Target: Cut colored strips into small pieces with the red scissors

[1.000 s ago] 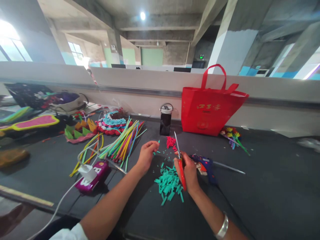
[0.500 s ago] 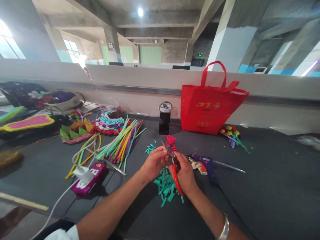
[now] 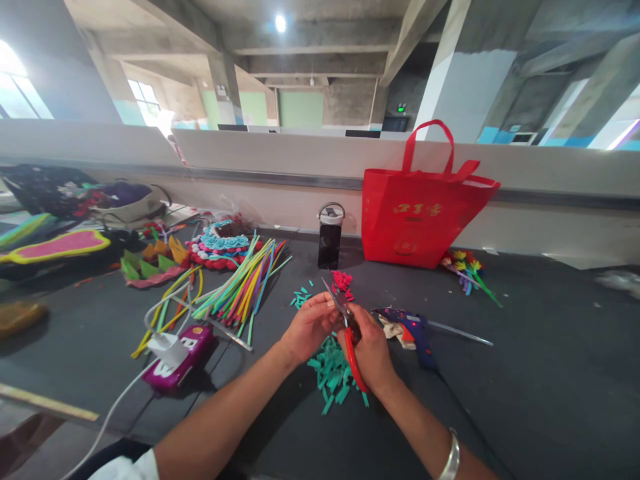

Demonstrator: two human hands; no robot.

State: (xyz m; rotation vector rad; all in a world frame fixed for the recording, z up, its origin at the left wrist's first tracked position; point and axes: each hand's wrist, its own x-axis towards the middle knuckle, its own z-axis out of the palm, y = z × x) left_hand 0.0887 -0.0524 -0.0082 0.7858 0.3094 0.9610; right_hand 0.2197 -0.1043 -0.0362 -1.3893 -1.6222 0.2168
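My right hand (image 3: 369, 343) is closed around red-handled scissors (image 3: 353, 357), whose blades point up and to the left. Close beside the blades, my left hand (image 3: 313, 327) pinches something too small to make out. Below both hands lies a pile of cut green pieces (image 3: 333, 373) on the dark tabletop (image 3: 280, 413). Beyond the blades sits a small heap of red bits (image 3: 342, 281). Short teal bits (image 3: 301, 297) lie scattered to the left of it.
A glue gun (image 3: 417, 333) lies to the right, near a red bag (image 3: 425, 217) and a bottle (image 3: 330, 237). Leftward are colourful pipe cleaners (image 3: 245, 280), a purple power strip (image 3: 175, 363) with a white cable, and a paper crown (image 3: 155, 263).
Both hands and the scissors stay almost in place. The whole view shifts only very slightly.
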